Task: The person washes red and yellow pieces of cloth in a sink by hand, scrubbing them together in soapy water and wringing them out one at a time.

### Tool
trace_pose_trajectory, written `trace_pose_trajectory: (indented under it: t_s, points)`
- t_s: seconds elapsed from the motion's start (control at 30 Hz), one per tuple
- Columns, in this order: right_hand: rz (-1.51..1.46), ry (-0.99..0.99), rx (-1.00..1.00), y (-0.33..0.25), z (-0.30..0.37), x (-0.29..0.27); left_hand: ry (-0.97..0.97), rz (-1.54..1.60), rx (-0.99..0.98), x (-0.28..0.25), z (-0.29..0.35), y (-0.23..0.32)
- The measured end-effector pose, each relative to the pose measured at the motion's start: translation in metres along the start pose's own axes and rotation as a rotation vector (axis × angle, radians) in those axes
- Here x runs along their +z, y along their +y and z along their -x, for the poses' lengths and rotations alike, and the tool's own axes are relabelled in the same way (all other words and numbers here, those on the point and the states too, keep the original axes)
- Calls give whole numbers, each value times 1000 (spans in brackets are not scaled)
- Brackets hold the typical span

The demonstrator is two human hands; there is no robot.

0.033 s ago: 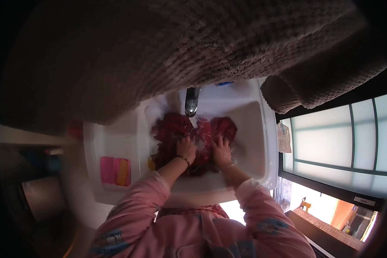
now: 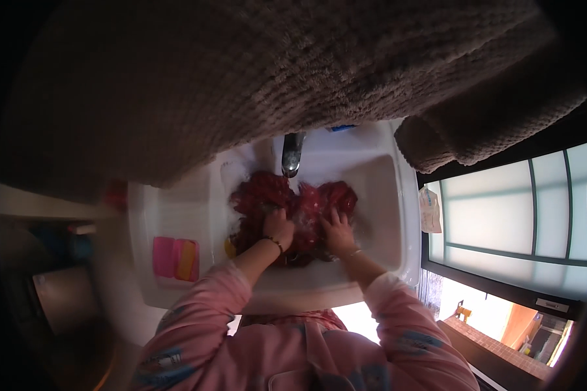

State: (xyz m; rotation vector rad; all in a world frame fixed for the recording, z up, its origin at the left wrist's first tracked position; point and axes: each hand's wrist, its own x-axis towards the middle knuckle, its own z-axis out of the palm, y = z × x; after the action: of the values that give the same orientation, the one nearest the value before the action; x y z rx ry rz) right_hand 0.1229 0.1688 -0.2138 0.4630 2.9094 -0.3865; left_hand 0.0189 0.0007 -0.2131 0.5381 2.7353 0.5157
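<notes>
Wet red cloth (image 2: 262, 189), probably a garment, lies bunched in the basin of a white sink (image 2: 375, 195). Above its far side hangs a dark metal faucet (image 2: 292, 156). My left hand (image 2: 279, 229) presses into the left part of the cloth, its fingers curled down into the folds and partly hidden. On the right part rests my right hand (image 2: 337, 234), fingers spread over the fabric. Between the hands the cloth bulges up, shiny with water. Darker brownish folds show beneath my left wrist.
A pink soap bar (image 2: 164, 257) and an orange one (image 2: 187, 260) appear to lie side by side on the sink's left ledge. A thick brown towel (image 2: 293, 72) hangs across the top of the view. To the right is a frosted window (image 2: 489, 208).
My left hand has shifted slightly left and its fingers are more curled. My right hand's fingers are more spread. The red cloth between them has bunched up a little.
</notes>
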Motion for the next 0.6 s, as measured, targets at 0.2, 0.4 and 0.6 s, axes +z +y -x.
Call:
trace_pose_trajectory:
  t_s: [0.2,0.4,0.6]
  points:
    - [-838,98,69,62,11,-92,144,449,358,-92,18,-25]
    - [-1341,186,-7,1,5,-289,2,1093,245,-237,-4,0]
    - [-1340,619,-260,1,23,-312,-209,1674,261,-257,25,13]
